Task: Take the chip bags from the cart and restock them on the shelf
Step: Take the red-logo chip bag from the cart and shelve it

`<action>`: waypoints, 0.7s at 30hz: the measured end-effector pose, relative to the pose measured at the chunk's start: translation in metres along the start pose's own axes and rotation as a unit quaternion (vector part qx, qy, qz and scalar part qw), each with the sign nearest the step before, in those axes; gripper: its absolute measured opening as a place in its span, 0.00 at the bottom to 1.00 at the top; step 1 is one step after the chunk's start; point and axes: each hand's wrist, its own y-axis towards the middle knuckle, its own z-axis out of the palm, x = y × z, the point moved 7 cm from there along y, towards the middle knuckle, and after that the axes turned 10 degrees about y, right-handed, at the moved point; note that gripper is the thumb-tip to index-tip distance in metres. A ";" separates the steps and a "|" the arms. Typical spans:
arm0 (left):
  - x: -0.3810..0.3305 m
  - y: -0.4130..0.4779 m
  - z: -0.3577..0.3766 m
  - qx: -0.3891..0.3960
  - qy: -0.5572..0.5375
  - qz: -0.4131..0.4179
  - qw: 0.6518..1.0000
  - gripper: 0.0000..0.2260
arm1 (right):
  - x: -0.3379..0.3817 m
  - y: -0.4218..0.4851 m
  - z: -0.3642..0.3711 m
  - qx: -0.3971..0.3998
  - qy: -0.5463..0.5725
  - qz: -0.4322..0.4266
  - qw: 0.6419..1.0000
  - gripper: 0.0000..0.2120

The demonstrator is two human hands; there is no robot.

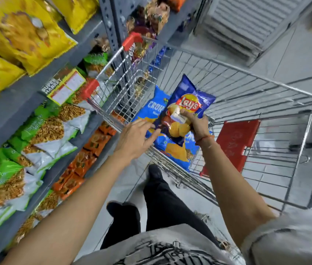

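My right hand [197,125] grips a dark blue Lay's chip bag [186,106] by its lower right edge, holding it above the wire cart [247,88]. My left hand [136,138] is open with fingers spread, its fingertips at the bag's lower left corner. Beneath the held bag, a lighter blue chip bag [151,109] lies in the cart basket, partly hidden. The grey shelf [27,96] runs along the left.
Yellow chip bags [21,35] fill the upper shelf, green-and-white snack bags [42,131] the middle one, and orange packs [86,159] the lower. A red child-seat flap [235,144] is in the cart. My legs and black shoes stand on grey floor beside the cart.
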 end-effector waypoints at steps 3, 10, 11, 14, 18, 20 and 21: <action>0.012 -0.007 -0.054 -0.088 -0.006 -0.010 0.996 0.16 | 0.055 -0.019 0.041 0.047 0.034 -0.057 0.997 0.12; 0.046 -0.078 -0.252 -0.353 0.075 -0.086 0.929 0.11 | 0.195 -0.127 0.189 0.214 0.113 -0.207 0.948 0.08; 0.047 -0.098 -0.282 -0.391 0.095 -0.096 0.910 0.11 | 0.213 -0.151 0.212 0.243 0.131 -0.224 0.935 0.08; 0.046 -0.165 -0.365 -0.489 0.152 -0.122 0.850 0.11 | 0.254 -0.233 0.279 0.351 0.172 -0.249 0.886 0.07; 0.045 -0.262 -0.445 -0.578 0.239 -0.175 0.760 0.10 | 0.287 -0.339 0.356 0.468 0.190 -0.252 0.826 0.09; 0.051 -0.309 -0.472 -0.592 0.279 -0.220 0.724 0.11 | 0.294 -0.392 0.394 0.532 0.188 -0.251 0.787 0.06; 0.056 -0.333 -0.482 -0.595 0.295 -0.248 0.705 0.11 | 0.295 -0.418 0.411 0.561 0.187 -0.250 0.767 0.04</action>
